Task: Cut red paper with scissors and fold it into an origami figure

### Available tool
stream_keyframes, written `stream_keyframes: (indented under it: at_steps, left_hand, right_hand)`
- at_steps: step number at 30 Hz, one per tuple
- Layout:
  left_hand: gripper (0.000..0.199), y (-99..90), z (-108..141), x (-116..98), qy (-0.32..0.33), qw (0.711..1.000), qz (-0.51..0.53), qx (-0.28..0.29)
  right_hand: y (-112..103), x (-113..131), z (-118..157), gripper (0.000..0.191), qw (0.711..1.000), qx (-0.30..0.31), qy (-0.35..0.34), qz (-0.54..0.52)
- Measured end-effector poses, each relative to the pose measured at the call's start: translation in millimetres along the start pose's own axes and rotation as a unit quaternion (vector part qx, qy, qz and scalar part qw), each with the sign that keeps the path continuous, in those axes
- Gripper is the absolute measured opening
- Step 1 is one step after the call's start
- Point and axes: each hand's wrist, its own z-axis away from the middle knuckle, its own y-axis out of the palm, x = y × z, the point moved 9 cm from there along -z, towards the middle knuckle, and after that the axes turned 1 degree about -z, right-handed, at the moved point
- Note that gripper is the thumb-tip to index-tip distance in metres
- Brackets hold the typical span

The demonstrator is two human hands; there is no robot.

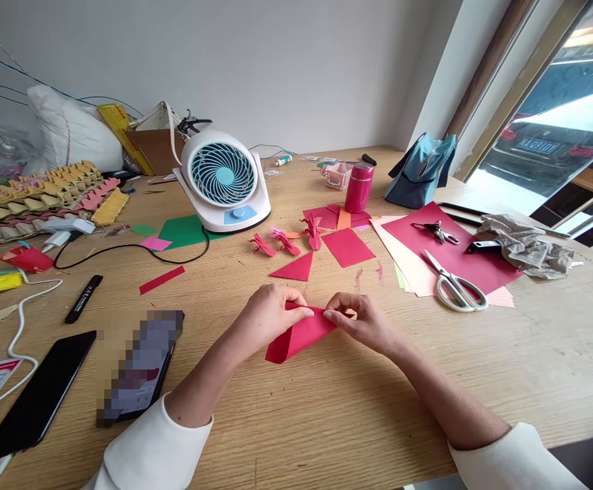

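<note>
A sheet of red paper (303, 337) is bent over on itself just above the table, its lower left side curling in a loop. My left hand (276, 313) pinches its top edge between thumb and fingers. Close beside it, my right hand (360, 320) pinches the upper right corner. Beyond my hands lie a red paper triangle (296, 267) and a flat red square (348, 247). Several small folded red paper figures, one of them the larger figure (314, 231), stand behind the triangle.
White-handled scissors (454, 284) rest on red and pale sheets at the right, near crumpled paper (528, 245). A fan (225, 178) and red bottle (359, 188) stand at the back. Two phones, one a pixelated phone (146, 367), a marker (84, 299) and cables lie at the left.
</note>
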Motion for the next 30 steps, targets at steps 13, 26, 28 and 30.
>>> stream_keyframes:
  at_steps: [13, 26, 28, 30]
  left_hand:
    - [0.017, 45.1, -15.1, 30.1, 0.012, 0.997, -0.013, 0.074]
    - [0.017, 54.4, -14.8, 32.5, 0.057, 0.992, -0.094, 0.055]
    - [0.015, 56.1, -14.8, 32.6, 0.063, 0.990, -0.112, 0.052]
    - [0.013, 56.8, -14.8, 32.1, 0.068, 0.988, -0.128, 0.049]
  right_hand:
    - [21.3, -9.6, 0.0, 0.016, 0.958, 0.046, -0.034, 0.280]
    - [25.7, -11.2, 2.3, 0.012, 0.922, 0.046, -0.014, 0.384]
    - [25.7, -11.6, 2.8, 0.011, 0.914, 0.046, -0.008, 0.403]
    - [24.7, -11.8, 3.1, 0.008, 0.909, 0.041, -0.002, 0.414]
